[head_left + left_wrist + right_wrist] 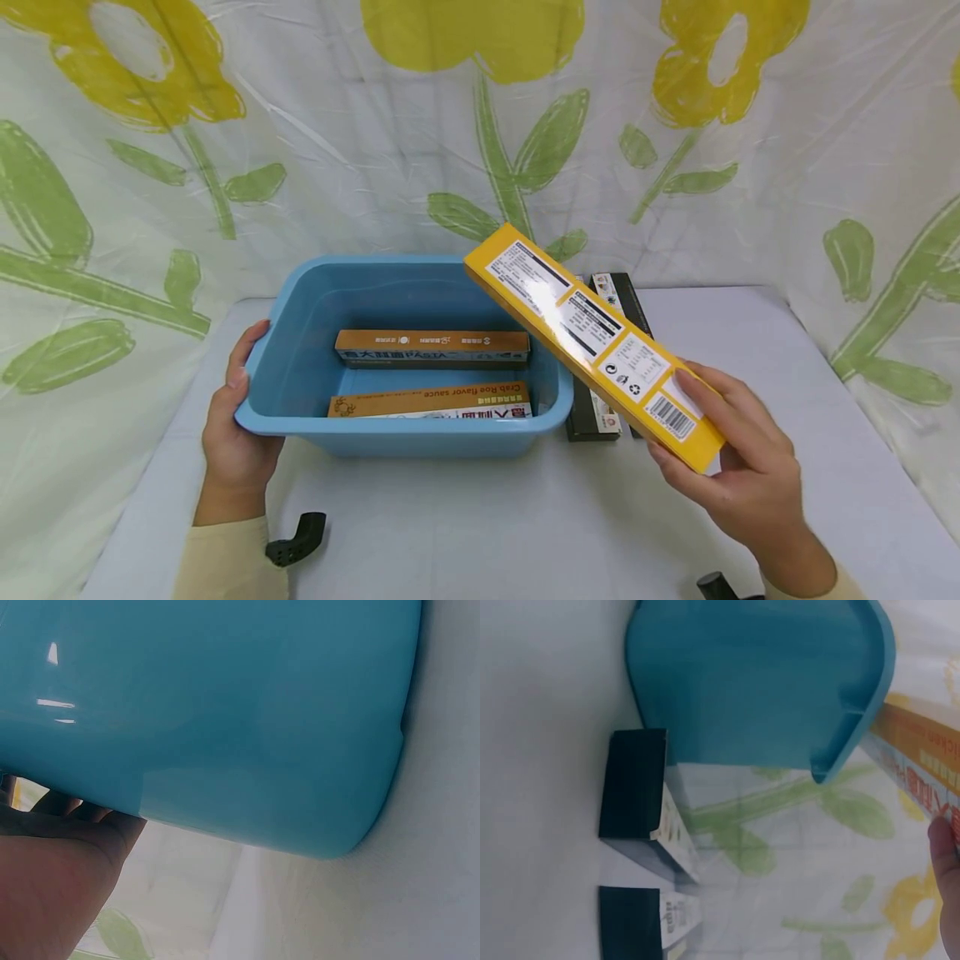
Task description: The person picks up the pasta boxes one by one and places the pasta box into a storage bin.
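In the head view a blue plastic basin [420, 437] stands on the table. My left hand [243, 417] grips its left rim; the left wrist view shows the basin's outer wall [225, 720] with the left hand [60, 862] at its edge. A long yellow pasta box [592, 342] is pinched in my right hand [750, 450] by its lower right end. The box slants up to the left, its far end over the basin's right rim, its printed label and barcode facing up. Inside the basin lie two boxes, an orange-topped pasta box [431, 346] and a crab roe sauce box [431, 400].
Right of the basin, partly behind the yellow box, lie dark boxes [592, 425] with white labels; the right wrist view shows two dark box ends [634, 784]. A white cloth with yellow flowers [472, 33] hangs behind the table [435, 517].
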Demonstrator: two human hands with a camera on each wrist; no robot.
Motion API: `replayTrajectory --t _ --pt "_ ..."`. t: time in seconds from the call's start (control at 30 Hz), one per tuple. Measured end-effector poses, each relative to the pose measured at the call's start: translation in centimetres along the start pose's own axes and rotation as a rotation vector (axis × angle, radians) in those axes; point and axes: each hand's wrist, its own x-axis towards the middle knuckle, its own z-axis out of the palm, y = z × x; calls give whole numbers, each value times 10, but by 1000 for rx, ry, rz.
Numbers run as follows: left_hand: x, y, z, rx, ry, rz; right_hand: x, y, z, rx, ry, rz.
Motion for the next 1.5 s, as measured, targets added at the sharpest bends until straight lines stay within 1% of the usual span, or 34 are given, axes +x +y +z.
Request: replayTrajectory --t 0.17,0.3,0.43,0.63,0.87,0.97,1.2,1.5 --pt "0 -1 -1 -6 -9 4 0 2 4 50 -11 -14" --pt "0 -2 -1 -3 -7 3 -1 4 6 67 -37 -25" --pt "0 -1 -1 4 -9 9 -2 6 7 62 -67 -9" --pt "1 -3 -3 -17 -32 18 -2 9 6 158 -112 28" --pt "1 -3 -4 -13 -30 18 4 11 2 147 -185 27" --pt "1 -3 -4 -15 -31 16 6 12 1 160 -207 20" --pt "1 -3 -4 -20 -31 16 10 14 0 223 -234 16" --pt "1 -3 -4 -15 -31 19 14 14 2 272 -257 16"
